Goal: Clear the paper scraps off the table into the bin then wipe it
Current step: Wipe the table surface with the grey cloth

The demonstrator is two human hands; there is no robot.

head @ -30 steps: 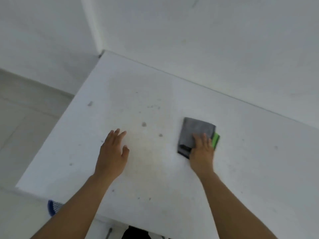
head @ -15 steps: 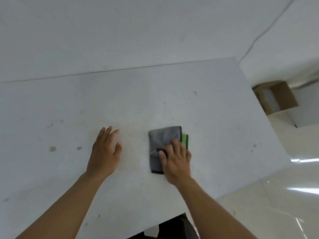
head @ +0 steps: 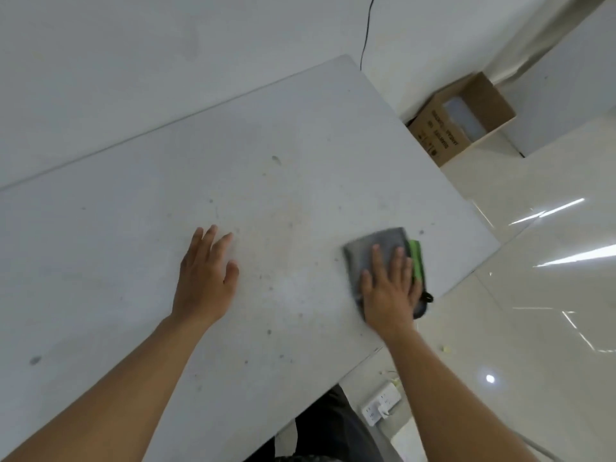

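A folded grey cloth [head: 376, 246] with a green edge lies on the white table [head: 133, 228] close to its right edge. My right hand [head: 388, 288] presses flat on the cloth with straight fingers. My left hand [head: 205, 278] rests flat on the bare tabletop to the left, about a forearm's width from the cloth, holding nothing. The tabletop carries small dark specks and stains. No paper scraps show on the table.
An open cardboard box [head: 463, 120] stands on the floor beyond the table's far right corner, by the wall. A white power strip [head: 381, 406] lies on the glossy tiled floor under the table's near right edge. A black cable [head: 366, 31] runs down the wall.
My right hand has slid the cloth rightward to near the table's right edge. The view has swung right, bringing the box and floor into sight. My left hand stays flat on the table.
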